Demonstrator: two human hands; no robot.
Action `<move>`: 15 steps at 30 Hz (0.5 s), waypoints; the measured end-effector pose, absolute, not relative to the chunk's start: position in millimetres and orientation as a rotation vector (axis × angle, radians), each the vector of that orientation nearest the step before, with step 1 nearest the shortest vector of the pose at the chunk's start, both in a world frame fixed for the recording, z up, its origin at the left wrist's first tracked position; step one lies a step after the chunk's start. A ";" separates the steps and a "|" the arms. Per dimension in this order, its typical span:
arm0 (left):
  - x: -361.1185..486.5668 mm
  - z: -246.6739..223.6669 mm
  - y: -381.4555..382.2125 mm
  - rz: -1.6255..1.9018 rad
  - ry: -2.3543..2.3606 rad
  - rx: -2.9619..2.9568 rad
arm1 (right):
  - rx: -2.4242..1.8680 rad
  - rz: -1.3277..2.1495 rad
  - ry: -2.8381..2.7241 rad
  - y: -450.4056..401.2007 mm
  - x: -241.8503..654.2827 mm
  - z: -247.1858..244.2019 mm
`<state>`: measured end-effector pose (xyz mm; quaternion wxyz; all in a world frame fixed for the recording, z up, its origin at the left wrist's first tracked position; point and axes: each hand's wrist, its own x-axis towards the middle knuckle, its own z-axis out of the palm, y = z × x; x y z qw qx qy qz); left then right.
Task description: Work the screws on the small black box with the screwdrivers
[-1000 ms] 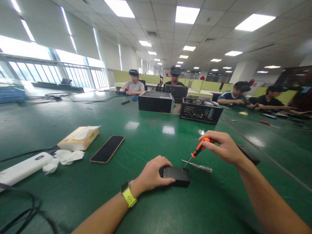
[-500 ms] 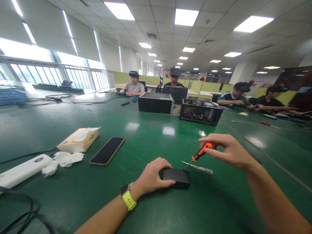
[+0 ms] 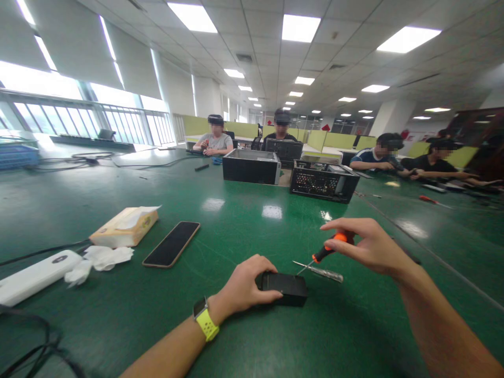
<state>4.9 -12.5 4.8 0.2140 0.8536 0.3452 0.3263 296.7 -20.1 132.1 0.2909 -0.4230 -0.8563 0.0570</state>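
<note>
A small black box (image 3: 293,289) lies on the green table (image 3: 244,336). My left hand (image 3: 248,283) grips its left end between thumb and fingers. An orange and black screwdriver (image 3: 325,252) is in my right hand (image 3: 364,244), its handle between thumb and fingers. The shaft slants down to the left, and its tip meets the box's top near the far right edge. Behind the box, partly crossed by that shaft, a second screwdriver with a clear handle (image 3: 328,274) rests on the table.
To the left are a phone (image 3: 172,244), a tissue pack (image 3: 126,228), crumpled tissues (image 3: 100,261), a white power strip (image 3: 39,275) and black cables. Two computer cases (image 3: 252,167) stand farther back. Several people sit around the table's far side.
The orange screwdriver's handle has shifted slightly right and turned within my right hand, which sits a little lower at the fingertips. My left hand and the box look nearly unchanged.
</note>
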 end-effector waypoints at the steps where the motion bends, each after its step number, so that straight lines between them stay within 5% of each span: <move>1: 4.9 4.8 -12.6 0.905 0.957 2.367 | -1.109 0.180 -2.310 -20.3 297.2 132.9; 15: 2.7 3.3 -10.6 0.885 0.955 2.373 | -1.146 0.213 -2.301 -20.5 298.3 132.3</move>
